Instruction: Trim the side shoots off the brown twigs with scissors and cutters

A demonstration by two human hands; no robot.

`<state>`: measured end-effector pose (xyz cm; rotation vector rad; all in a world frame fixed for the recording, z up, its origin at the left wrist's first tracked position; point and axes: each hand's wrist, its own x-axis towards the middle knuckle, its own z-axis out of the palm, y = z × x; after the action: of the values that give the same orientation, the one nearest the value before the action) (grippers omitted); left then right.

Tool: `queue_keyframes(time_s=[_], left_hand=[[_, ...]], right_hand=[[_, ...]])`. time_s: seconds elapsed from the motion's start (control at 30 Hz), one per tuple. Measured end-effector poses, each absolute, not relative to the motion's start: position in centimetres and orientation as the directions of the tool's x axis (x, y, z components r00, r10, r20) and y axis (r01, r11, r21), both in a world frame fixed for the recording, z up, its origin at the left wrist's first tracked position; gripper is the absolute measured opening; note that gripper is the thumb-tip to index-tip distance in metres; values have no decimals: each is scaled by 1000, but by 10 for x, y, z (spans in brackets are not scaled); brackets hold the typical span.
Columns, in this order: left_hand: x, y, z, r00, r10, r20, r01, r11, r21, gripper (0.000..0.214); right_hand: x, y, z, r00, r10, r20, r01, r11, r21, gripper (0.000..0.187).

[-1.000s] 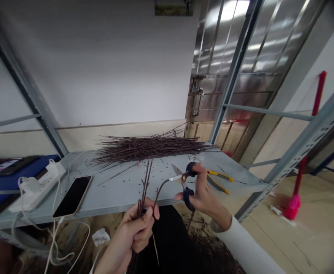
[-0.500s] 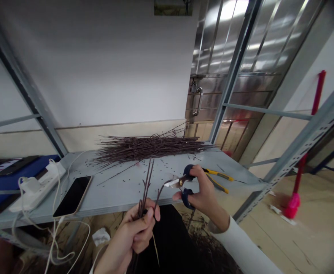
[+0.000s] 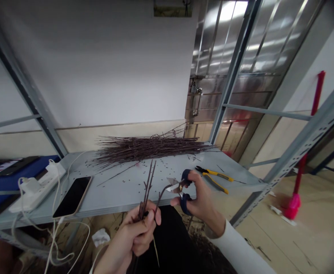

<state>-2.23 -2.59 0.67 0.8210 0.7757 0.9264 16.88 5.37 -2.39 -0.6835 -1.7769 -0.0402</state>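
Dark twigs are being clenched in the closed left hand, their middles hidden by its fingers. Partly open scissors are being held by the right hand, one stem reaching the blades. A twig pile, yellow-handled pliers, a phone and a power strip are being carried by a steel shelf.

My scissors have bright steel blades and matt navy plastic loops; the twigs I'm gripping are rough, dark bark. Beneath them runs a smooth, grey-painted metal shelf, and beyond it a glossy stainless-steel door.
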Motion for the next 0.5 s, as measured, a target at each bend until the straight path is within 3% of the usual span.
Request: queue_keyframes(time_s=[0.3, 0.5], left_hand=[[-22, -28, 9, 397, 893, -213, -374, 369, 851, 40], [-23, -30, 13, 398, 897, -193, -366, 348, 863, 44]], right_hand=[[164, 49, -20, -127, 465, 876, 346, 849, -400, 38], [154, 41, -34, -25, 597, 802, 196, 789, -582, 46]])
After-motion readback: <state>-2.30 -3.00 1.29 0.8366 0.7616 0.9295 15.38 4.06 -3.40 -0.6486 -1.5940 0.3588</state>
